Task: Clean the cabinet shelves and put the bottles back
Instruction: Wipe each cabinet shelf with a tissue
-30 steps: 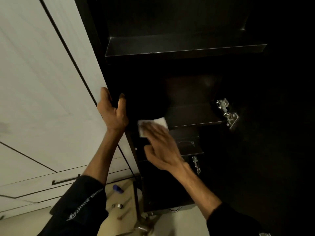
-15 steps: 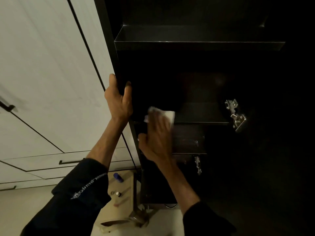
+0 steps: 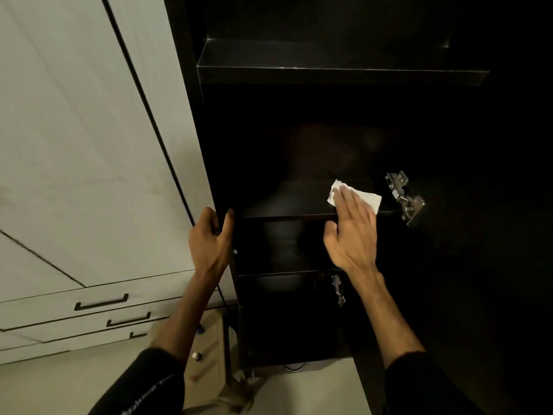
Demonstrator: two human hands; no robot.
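White panelled doors (image 3: 74,130) stand at left, three white drawers (image 3: 89,313) with dark bar handles (image 3: 101,304) stacked beneath them, pale floor (image 3: 299,390) along the bottom edge.

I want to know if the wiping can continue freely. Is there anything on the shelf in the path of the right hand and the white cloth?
Nothing visible stands in the way. The right hand presses the white cloth flat on the shelf, whose visible surface is bare. A metal hinge sits just beyond the cloth to the right.
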